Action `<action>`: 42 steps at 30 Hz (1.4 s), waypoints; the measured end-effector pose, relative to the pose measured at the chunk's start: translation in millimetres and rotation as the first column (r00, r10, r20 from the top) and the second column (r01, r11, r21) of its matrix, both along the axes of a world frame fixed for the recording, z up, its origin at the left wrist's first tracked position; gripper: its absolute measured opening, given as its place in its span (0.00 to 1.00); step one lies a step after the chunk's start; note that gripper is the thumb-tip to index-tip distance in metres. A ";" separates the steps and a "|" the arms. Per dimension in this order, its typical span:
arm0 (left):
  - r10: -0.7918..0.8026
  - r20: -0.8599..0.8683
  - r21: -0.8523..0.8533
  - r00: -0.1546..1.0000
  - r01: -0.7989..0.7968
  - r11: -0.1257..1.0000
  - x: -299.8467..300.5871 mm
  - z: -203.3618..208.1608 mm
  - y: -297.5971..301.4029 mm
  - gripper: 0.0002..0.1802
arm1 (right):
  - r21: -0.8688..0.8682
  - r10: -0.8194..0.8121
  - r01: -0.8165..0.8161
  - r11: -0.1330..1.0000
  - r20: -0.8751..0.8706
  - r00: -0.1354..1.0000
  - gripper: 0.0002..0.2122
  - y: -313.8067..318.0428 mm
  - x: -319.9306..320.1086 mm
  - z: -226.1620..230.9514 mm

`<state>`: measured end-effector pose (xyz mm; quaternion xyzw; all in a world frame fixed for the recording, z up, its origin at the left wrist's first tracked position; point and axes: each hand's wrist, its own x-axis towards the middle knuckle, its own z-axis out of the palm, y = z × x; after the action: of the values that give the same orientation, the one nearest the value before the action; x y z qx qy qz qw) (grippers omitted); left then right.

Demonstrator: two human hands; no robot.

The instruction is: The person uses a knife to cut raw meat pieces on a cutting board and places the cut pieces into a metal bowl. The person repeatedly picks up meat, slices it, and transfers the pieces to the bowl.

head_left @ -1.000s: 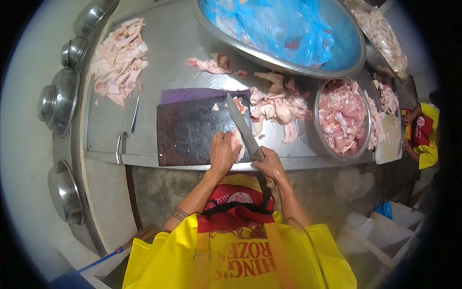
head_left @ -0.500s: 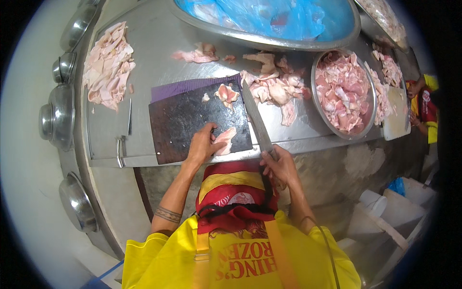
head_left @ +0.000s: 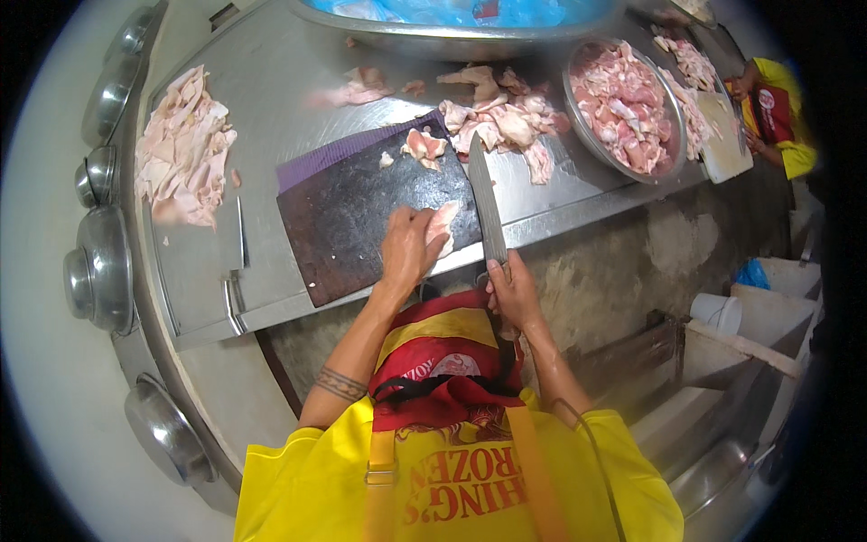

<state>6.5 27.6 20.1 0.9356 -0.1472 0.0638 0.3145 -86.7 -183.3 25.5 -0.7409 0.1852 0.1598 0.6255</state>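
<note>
My left hand (head_left: 408, 242) is closed over a small pale-pink piece of raw chicken (head_left: 442, 223) near the front right of a dark cutting board (head_left: 348, 217). My right hand (head_left: 513, 294) grips the handle of a long knife (head_left: 486, 194). Its blade points away from me, just off the board's right edge and apart from the held piece. Another trimmed chicken piece (head_left: 423, 147) and a small white scrap (head_left: 386, 160) lie at the board's far end. A purple mat (head_left: 334, 155) shows from under the board. Beyond the blade is a heap of raw chicken (head_left: 508, 125).
Pale skins (head_left: 185, 149) are piled at the left, near a second knife (head_left: 240, 233). A steel bowl of meat (head_left: 628, 113) stands at right; a large basin (head_left: 452, 34) with blue plastic is behind. A co-worker (head_left: 772, 117) works beside a white board (head_left: 722, 135).
The view has shifted and tilted. My left fingers have closed further over the chicken piece. The knife, still in my right hand, now points more straight ahead, nearer the board's edge.
</note>
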 end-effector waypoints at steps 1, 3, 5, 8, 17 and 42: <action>-0.008 -0.145 0.014 0.989 0.010 1.000 4.6 -0.4 -4.5 0.20 | 0.007 -0.009 0.009 1.000 0.004 1.000 0.13 0.9 -3.2 4.4; -0.020 -0.299 0.154 0.954 0.069 0.986 12.5 -1.4 -11.9 0.19 | 0.014 -0.026 0.026 1.000 -0.015 1.000 0.14 2.4 -9.4 13.8; -0.007 -0.444 0.091 0.896 0.053 0.994 23.4 -1.9 -11.2 0.19 | 0.018 -0.040 0.041 0.999 -0.058 0.998 0.13 4.3 -14.3 21.3; -0.009 -0.545 -0.160 0.839 -0.094 0.983 40.3 -0.8 10.5 0.18 | 0.021 -0.062 0.064 0.998 -0.083 0.995 0.12 8.8 -23.5 28.8; 0.226 -0.560 -0.067 0.797 -0.315 0.947 29.8 -8.1 46.3 0.18 | -0.390 0.243 -0.190 0.901 0.089 0.966 0.12 47.8 -23.7 32.3; 0.271 -0.329 -0.219 0.905 -0.352 0.910 23.8 -11.9 40.4 0.11 | -0.696 0.477 -0.309 0.649 0.055 0.877 0.09 94.5 -5.4 3.1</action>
<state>30.2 68.0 8.2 0.8935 0.0638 -0.0053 0.4445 -92.1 -88.8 28.6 -0.9500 -0.0109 0.1273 0.2848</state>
